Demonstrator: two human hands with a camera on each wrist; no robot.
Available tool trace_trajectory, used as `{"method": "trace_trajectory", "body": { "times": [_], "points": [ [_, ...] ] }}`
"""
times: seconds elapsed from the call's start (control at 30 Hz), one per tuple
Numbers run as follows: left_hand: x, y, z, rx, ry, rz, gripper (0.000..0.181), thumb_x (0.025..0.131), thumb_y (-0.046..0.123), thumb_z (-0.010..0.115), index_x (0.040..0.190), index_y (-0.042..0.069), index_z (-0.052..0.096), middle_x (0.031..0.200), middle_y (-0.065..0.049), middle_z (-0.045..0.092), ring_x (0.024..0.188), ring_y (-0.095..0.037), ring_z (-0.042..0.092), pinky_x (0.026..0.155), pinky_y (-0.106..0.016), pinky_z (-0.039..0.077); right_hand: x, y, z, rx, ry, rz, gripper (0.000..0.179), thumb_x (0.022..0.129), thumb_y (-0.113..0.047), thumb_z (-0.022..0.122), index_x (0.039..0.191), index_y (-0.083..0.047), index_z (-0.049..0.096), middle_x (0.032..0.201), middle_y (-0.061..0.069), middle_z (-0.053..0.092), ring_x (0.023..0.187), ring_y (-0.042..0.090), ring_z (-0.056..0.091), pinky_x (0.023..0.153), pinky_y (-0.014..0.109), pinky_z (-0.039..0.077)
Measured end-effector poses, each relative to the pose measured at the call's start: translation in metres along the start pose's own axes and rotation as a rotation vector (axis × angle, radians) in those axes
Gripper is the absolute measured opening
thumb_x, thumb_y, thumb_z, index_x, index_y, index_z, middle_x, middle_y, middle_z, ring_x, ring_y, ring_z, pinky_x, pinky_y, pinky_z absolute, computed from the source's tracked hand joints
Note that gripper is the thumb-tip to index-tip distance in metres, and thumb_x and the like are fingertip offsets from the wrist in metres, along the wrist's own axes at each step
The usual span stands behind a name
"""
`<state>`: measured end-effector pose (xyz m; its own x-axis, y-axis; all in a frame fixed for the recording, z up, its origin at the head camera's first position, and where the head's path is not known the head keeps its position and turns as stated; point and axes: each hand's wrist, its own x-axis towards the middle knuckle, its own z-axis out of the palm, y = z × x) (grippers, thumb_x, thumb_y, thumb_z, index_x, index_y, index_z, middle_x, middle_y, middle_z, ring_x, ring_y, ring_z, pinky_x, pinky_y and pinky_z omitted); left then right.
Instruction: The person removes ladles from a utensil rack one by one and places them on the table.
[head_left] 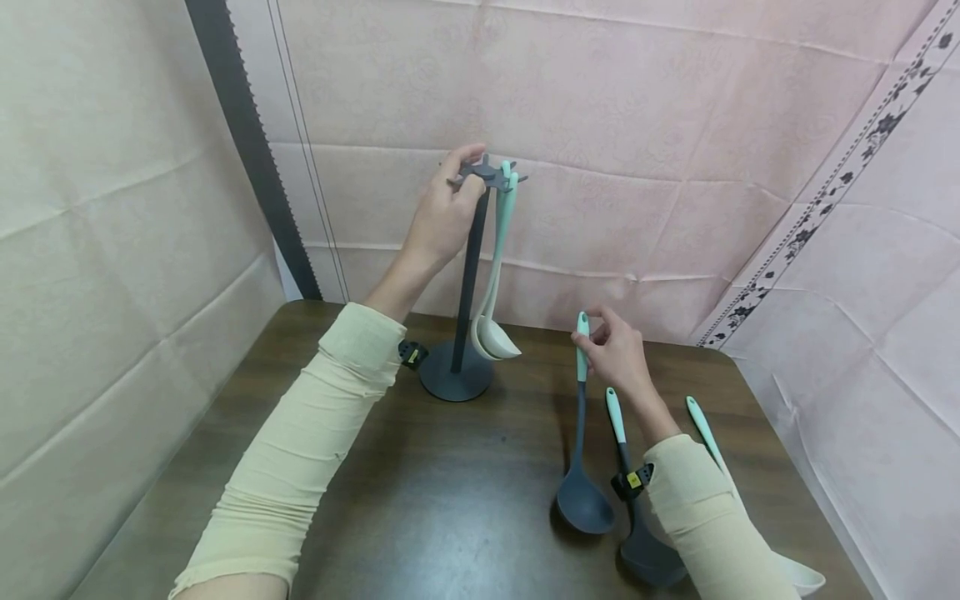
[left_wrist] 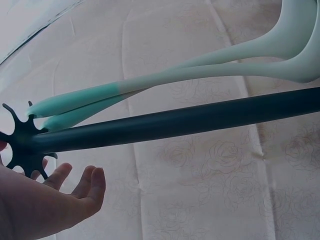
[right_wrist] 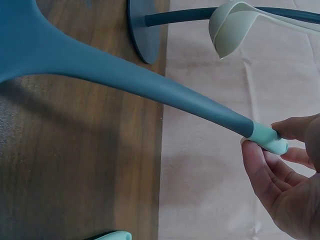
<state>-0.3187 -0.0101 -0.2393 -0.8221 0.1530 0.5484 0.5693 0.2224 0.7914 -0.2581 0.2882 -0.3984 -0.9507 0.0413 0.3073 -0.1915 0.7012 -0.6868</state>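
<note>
My left hand (head_left: 447, 208) grips the hooked top of a dark utensil stand (head_left: 469, 275), thumb and fingers around its hooks. Two pale ladles (head_left: 495, 337) with mint handles hang from the hooks on the stand's right side; in the left wrist view their mint handles (left_wrist: 75, 102) run beside the pole. To the right, my right hand (head_left: 617, 346) pinches the mint handle end of a dark blue-grey ladle (head_left: 585, 500). That ladle is raised at the handle, bowl lower and nearer me; whether the bowl touches the table cannot be told. The right wrist view shows thumb and fingertips on the handle (right_wrist: 265, 138).
On the brown table (head_left: 420, 500) a dark utensil (head_left: 648, 554) with a mint handle lies partly under the right forearm. Further right lies a pale utensil (head_left: 802, 575) with a mint handle (head_left: 701, 421). Patterned cloth (head_left: 600, 100) hangs behind the table and along both sides.
</note>
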Motion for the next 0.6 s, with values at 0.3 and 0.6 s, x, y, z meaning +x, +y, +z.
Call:
{"method": "trace_trajectory", "body": {
  "times": [0.3, 0.6],
  "points": [
    [0.001, 0.001, 0.000, -0.003, -0.002, -0.008, 0.054, 0.105, 0.028, 0.040, 0.158, 0.023, 0.048, 0.162, 0.004, 0.047, 0.146, -0.017, 0.046, 0.115, -0.044, 0.041, -0.002, 0.007, 0.005, -0.028, -0.022, -0.013, 0.039, 0.101, -0.017, 0.073, 0.137, -0.007, 0.061, 0.080, 0.013, 0.071, 0.049, 0.019, 0.066, 0.050, 0.035, 0.057],
    [0.000, 0.001, 0.000, 0.003, -0.001, -0.012, 0.055, 0.105, 0.028, 0.040, 0.159, 0.020, 0.047, 0.163, 0.003, 0.046, 0.148, -0.017, 0.044, 0.117, -0.045, 0.040, -0.007, 0.015, 0.011, -0.058, -0.048, 0.019, 0.039, 0.101, -0.016, 0.072, 0.136, -0.003, 0.061, 0.081, 0.012, 0.069, 0.050, 0.019, 0.066, 0.051, 0.036, 0.056]
  ]
}}
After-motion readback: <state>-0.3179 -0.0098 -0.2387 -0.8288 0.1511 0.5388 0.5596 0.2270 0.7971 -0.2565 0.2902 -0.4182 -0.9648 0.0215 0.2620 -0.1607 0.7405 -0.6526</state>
